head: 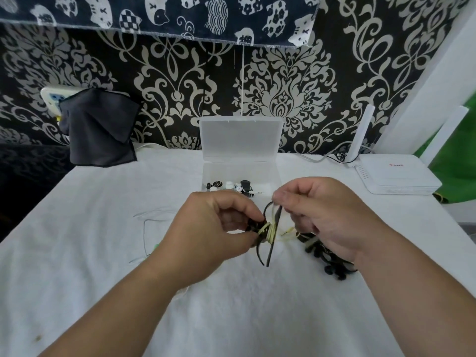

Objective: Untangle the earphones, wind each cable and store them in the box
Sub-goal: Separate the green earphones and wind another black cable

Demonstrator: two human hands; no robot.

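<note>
My left hand (206, 228) pinches a wound bundle of black and pale yellow earphone cable (266, 231) above the white cloth. Just to its right, my right hand (322, 215) pinches a loop of the same cable between thumb and forefinger. A loose black end hangs down from the bundle. Under my right wrist lies another black earphone tangle (332, 264) with its earbuds showing. The clear plastic box (240, 164) stands open behind my hands, with several wound black and white earphones (231, 188) at its front. A thin white cable (146, 228) lies on the cloth to the left.
A white router (396, 173) with upright antennas sits at the back right of the white cloth (231, 305). A dark cloth (100, 130) hangs over a power strip at the back left. Patterned black wallpaper backs the table.
</note>
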